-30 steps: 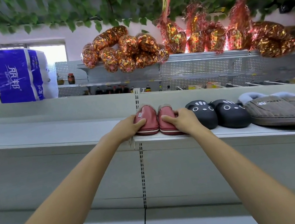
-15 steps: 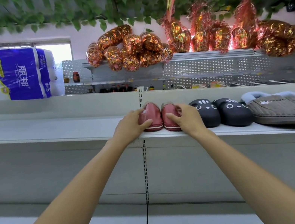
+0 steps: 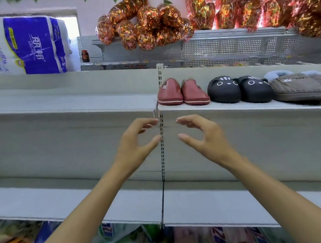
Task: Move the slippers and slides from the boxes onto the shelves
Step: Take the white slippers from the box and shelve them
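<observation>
The red slippers look smooth and faintly glossy, like leatherette, beside matt black slippers and ribbed cloth grey ones. The shelf is matt painted metal (its upright perforated). Above, foil-wrapped bundles glitter; the tissue pack is shiny plastic.

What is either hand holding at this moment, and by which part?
Nothing. The left hand and right hand hang below the shelf, fingers loosely curled, clear of the red slippers.
</observation>
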